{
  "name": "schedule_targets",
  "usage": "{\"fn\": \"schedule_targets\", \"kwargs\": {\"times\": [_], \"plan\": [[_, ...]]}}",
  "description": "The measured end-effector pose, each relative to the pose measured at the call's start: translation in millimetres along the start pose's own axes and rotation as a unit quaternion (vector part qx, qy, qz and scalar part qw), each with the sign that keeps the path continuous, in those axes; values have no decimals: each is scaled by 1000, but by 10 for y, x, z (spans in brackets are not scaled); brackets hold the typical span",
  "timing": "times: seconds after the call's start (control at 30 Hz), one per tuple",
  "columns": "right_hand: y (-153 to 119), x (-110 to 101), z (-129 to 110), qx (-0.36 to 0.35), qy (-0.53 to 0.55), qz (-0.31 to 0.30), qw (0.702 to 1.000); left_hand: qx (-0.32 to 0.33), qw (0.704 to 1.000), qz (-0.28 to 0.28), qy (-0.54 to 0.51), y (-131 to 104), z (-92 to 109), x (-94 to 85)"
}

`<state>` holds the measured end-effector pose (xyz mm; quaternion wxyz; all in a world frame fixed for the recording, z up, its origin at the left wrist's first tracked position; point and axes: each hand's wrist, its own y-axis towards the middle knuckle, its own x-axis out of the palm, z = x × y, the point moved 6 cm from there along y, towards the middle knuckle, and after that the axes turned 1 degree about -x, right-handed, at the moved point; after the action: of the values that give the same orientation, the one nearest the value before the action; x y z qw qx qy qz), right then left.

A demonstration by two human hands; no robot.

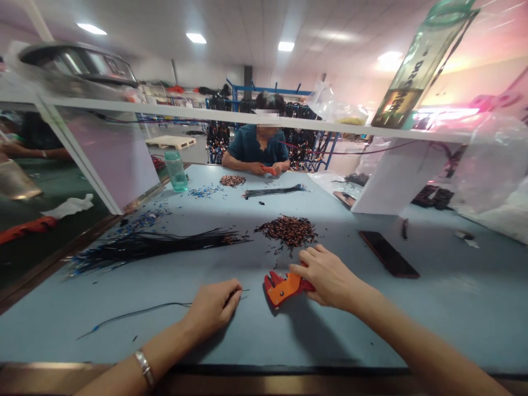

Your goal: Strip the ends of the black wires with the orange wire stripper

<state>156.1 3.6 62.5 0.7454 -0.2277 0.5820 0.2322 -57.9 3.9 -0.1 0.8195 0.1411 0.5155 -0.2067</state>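
My left hand (214, 305) is closed on a thin black wire (140, 312). The wire's long tail runs left across the table to a blue end, and a short tip pokes out between thumb and forefinger. My right hand (328, 275) grips an orange and red wire stripper (284, 287). The tool's jaws point left toward the wire tip, apart from it. Behind my hands lies a bundle of black wires (165, 246) with blue ends at its left. A heap of small black and copper-coloured pieces (289, 230) sits beyond the stripper.
A phone (389, 254) lies at the right. Across the table a person (264, 146) handles a red tool. A green bottle (176, 171), small blue pieces (148, 216), another wire bundle (274, 191) and a second heap (232, 180) are farther back. A white shelf (198, 114) spans above.
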Motion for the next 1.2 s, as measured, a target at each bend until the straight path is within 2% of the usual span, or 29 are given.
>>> {"fn": "schedule_targets", "kwargs": {"times": [0.1,0.23,0.33,0.4,0.5,0.63,0.77,0.9,0.97,1.1,1.2], "plan": [[226,-7,159,-48,-35,-9,998,-2,1000,4,6,-9,6,-2],[438,-60,514,-25,-62,6,998,0,1000,7,9,-15,-3,5],[521,-113,660,-14,-71,12,997,4,1000,9,8,-13,-17,14],[572,-157,654,-18,-69,16,997,6,1000,9,5,-9,-20,19],[673,-202,520,-41,-62,18,997,8,1000,9,0,-3,-17,16],[831,-147,347,-78,-59,5,995,12,1000,6,-4,2,-7,11],[912,-46,470,-82,-74,-3,994,14,1000,3,-6,-3,-7,14],[827,-45,739,-57,-103,11,993,19,1000,2,-10,-4,-17,24],[708,-76,796,-55,-110,22,992,20,1000,1,-13,-2,-24,27],[389,-114,658,-105,-104,26,989,23,1000,1,-21,4,-32,23],[204,-112,451,-188,-118,35,974,23,999,0,-25,10,-28,13]]}}
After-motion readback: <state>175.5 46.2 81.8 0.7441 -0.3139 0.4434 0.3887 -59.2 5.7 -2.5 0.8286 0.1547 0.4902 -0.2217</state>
